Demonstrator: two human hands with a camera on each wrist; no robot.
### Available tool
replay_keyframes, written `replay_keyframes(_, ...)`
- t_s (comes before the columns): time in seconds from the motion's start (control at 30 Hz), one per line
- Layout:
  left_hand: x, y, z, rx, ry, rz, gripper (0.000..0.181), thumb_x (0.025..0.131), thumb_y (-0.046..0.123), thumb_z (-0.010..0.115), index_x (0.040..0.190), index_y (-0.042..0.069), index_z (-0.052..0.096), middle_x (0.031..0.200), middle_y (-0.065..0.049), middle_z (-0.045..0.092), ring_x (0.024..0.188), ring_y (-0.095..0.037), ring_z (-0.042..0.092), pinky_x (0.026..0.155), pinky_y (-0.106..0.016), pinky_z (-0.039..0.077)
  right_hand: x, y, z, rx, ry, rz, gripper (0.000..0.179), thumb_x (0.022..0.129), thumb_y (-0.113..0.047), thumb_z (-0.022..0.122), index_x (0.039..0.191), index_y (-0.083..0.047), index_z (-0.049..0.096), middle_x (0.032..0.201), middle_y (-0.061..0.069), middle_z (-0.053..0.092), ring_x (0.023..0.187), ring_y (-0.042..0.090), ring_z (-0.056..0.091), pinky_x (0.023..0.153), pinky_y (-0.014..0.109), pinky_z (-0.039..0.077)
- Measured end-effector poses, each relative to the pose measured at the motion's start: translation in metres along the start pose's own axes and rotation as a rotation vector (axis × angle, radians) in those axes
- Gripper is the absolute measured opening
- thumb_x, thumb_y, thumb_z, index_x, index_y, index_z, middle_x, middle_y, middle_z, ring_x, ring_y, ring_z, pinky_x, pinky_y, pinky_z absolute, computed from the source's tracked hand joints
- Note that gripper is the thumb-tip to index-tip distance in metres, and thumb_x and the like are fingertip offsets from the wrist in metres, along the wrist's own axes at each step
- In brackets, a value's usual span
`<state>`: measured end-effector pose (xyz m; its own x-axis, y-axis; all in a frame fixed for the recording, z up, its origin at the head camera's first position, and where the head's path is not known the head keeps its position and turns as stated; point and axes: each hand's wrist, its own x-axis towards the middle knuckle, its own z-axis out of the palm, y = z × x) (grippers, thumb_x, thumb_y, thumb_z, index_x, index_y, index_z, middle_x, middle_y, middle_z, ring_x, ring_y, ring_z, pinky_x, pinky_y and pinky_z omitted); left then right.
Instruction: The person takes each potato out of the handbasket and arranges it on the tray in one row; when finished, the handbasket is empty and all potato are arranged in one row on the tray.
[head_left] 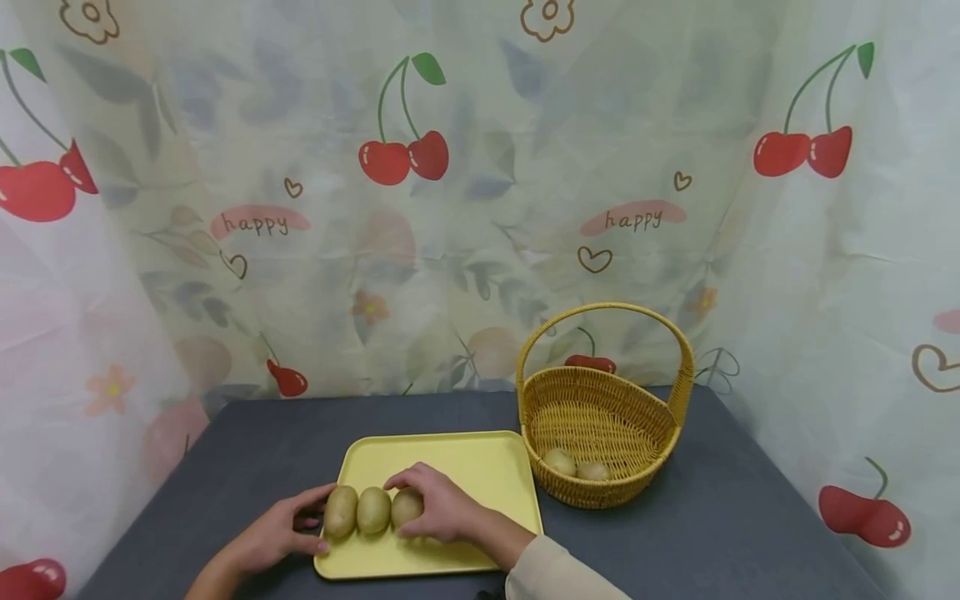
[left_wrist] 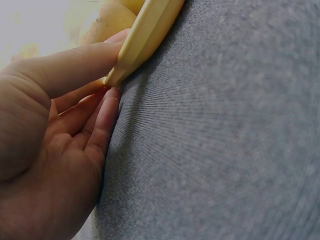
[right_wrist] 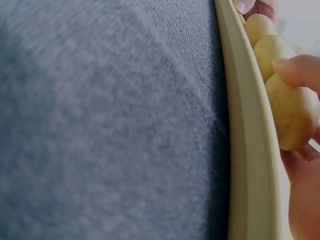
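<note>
Three potatoes lie side by side at the left of a yellow tray: a left potato, a middle potato and a right potato. My right hand holds the right potato between thumb and fingers, its palm covering part of it. At the tray's left edge is my left hand, beside the left potato. In the left wrist view, its thumb lies over the tray rim while other fingers meet the rim from outside. The right wrist view shows the potatoes in a row behind the tray's side.
A wicker basket with a tall arched handle stands right of the tray, close to its back right corner. Two potatoes show inside it. Dark grey cloth covers the table, and a cherry-printed curtain hangs behind and at both sides.
</note>
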<state>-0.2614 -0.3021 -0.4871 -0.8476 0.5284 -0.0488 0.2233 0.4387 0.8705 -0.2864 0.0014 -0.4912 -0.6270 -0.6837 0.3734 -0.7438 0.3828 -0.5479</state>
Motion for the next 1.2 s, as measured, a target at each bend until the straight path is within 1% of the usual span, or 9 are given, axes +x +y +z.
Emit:
replay_keyframes(0.07,0.000,-0.001,0.000,-0.009,-0.005,0.004,0.080,0.086,0.017,0.075,0.146,-0.011,0.031,0.142,-0.036,0.036,0.109,0.001,0.053,0.086,-0.025,0.046,0.000,0.001,-0.001,0.009,-0.009,0.005,0.060,0.070,-0.016,0.087,0.124,-0.014,0.062,0.114,0.004,0.059,0.104,0.006,0.051,0.089,0.019,0.041)
replay_keyframes(0.13,0.000,-0.001,0.000,-0.012,-0.007,0.002,0.080,0.086,0.016,0.075,0.147,-0.011,0.030,0.143,-0.036,0.036,0.109,0.001,0.053,0.086,-0.025,0.046,-0.001,0.001,-0.003,0.024,-0.017,0.013,0.062,0.071,-0.017,0.087,0.126,-0.014,0.060,0.117,0.006,0.058,0.106,0.008,0.051,0.090,0.021,0.042)
replay_keyframes(0.3,0.000,0.000,0.001,-0.004,-0.004,-0.008,0.080,0.086,0.016,0.075,0.147,-0.011,0.030,0.143,-0.036,0.036,0.119,-0.030,0.052,0.086,-0.026,0.047,-0.006,0.001,-0.015,0.107,-0.053,0.072,0.063,0.074,-0.020,0.086,0.130,-0.013,0.058,0.126,0.002,0.056,0.116,0.017,0.051,0.093,0.027,0.044)
replay_keyframes(0.4,0.000,0.001,0.001,-0.004,-0.006,-0.009,0.080,0.086,0.016,0.075,0.147,-0.011,0.030,0.143,-0.036,0.036,0.120,-0.040,0.049,0.086,-0.026,0.047,-0.010,0.000,-0.029,0.169,-0.087,0.120,0.060,0.077,-0.020,0.083,0.132,-0.013,0.058,0.130,-0.001,0.053,0.120,0.022,0.050,0.095,0.032,0.044)
replay_keyframes(0.5,0.000,0.001,0.001,-0.002,-0.006,-0.009,0.080,0.086,0.016,0.075,0.147,-0.011,0.030,0.142,-0.036,0.037,0.119,-0.040,0.049,0.086,-0.027,0.047,-0.012,-0.002,-0.049,0.219,-0.128,0.141,0.057,0.082,-0.018,0.080,0.133,-0.013,0.057,0.132,-0.002,0.053,0.121,0.026,0.050,0.095,0.036,0.045)
replay_keyframes(0.8,0.000,0.002,0.000,-0.016,-0.010,-0.023,0.080,0.087,0.016,0.074,0.147,-0.011,0.029,0.143,-0.035,0.037,0.120,-0.041,0.049,0.087,-0.028,0.047,-0.022,-0.011,-0.122,0.267,-0.293,0.167,0.045,0.090,-0.021,0.072,0.131,-0.011,0.059,0.130,-0.002,0.057,0.120,0.020,0.052,0.096,0.044,0.044)
replay_keyframes(0.9,0.001,0.001,0.000,-0.019,-0.011,-0.024,0.080,0.087,0.016,0.074,0.147,-0.010,0.029,0.143,-0.034,0.037,0.120,-0.041,0.049,0.087,-0.028,0.047,-0.024,-0.014,-0.146,0.274,-0.368,0.185,0.045,0.091,-0.019,0.070,0.133,-0.010,0.057,0.132,0.001,0.056,0.119,0.018,0.053,0.095,0.039,0.046)
replay_keyframes(1.07,0.000,0.000,-0.001,-0.016,-0.007,-0.030,0.080,0.087,0.016,0.074,0.148,-0.010,0.030,0.144,-0.034,0.037,0.121,-0.041,0.048,0.087,-0.028,0.047,-0.027,-0.011,-0.181,0.238,-0.453,0.221,0.046,0.091,-0.018,0.070,0.135,-0.011,0.056,0.134,0.001,0.055,0.122,0.024,0.052,0.092,0.033,0.047)
replay_keyframes(1.2,0.000,-0.001,-0.001,-0.018,-0.009,-0.039,0.079,0.087,0.016,0.074,0.148,-0.009,0.030,0.144,-0.033,0.037,0.121,-0.041,0.048,0.088,-0.031,0.047,-0.031,-0.007,-0.205,0.216,-0.492,0.298,0.045,0.090,-0.021,0.072,0.133,-0.017,0.059,0.130,-0.002,0.057,0.122,0.026,0.052,0.093,0.034,0.046)
